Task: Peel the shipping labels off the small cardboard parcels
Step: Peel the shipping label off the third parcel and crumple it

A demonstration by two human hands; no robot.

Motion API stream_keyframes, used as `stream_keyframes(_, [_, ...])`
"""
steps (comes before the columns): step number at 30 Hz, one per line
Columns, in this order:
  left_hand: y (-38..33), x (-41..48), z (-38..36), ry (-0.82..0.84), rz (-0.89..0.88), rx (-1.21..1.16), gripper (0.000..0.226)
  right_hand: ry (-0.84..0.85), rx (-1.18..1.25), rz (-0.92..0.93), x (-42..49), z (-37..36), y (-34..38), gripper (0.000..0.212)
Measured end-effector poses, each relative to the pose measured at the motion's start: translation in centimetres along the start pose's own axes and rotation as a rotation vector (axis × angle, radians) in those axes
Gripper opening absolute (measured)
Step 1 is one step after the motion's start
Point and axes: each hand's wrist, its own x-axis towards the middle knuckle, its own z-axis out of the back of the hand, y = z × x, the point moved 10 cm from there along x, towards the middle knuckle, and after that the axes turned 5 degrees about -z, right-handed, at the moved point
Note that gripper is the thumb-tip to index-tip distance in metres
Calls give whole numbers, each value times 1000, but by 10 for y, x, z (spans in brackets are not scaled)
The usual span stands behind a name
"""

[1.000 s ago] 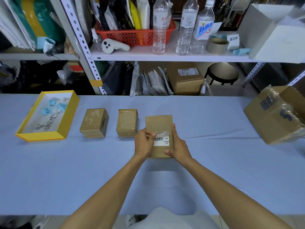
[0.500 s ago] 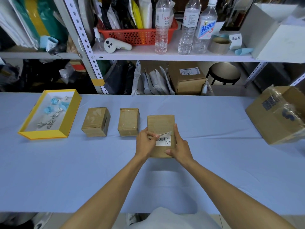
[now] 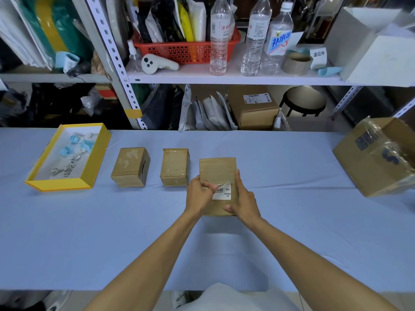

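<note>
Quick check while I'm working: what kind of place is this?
Probably a parcel-handling or returns storeroom: slotted metal shelving with poly mailers and a labelled carton beneath, a tape roll on the shelf, and small cardboard parcels lined up on the work table.

The left hand (image 3: 199,195) has peeled the label's (image 3: 222,192) top edge up further.

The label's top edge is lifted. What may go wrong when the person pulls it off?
The left hand pinches only the lifted edge of the label, so the paper may tear, leaving the barcode part stuck. The right hand holds the parcel from one side only; a hard pull might tilt it.
</note>
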Motion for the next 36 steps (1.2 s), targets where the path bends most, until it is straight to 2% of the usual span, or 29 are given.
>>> stream_keyframes(4, [-2, -3, 0, 21, 25, -3, 29, 7, 19, -3, -1, 1, 2, 117])
stream_keyframes(7, [-5, -4, -2, 44, 25, -4, 20, 21, 56, 0, -5, 2, 4, 107])
stream_keyframes(11, [-4, -3, -1, 42, 22, -17, 13, 17, 23, -3, -4, 1, 5, 107])
stream_keyframes(15, [-7, -4, -3, 66, 38, -25, 17, 22, 144, -40, -6, 5, 6, 73])
stream_keyframes(17, [-9, -5, -3, 86, 36, -15, 23, 20, 148, -39, -7, 5, 7, 78])
stream_keyframes(21, [-9, -3, -4, 109, 41, -21, 26, 26, 48, -20, -7, 1, 8, 103])
stream_keyframes(25, [-5, -1, -6, 117, 50, -24, 26, 8, -31, 0, -5, 1, 9, 114])
stream_keyframes(30, [0, 2, -6, 105, 74, -40, 22, 8, -17, -15, -3, 1, 7, 109])
stream_keyframes(36, [5, 4, -7, 108, 122, -109, 14, 1, -53, -1, -3, 0, 6, 113])
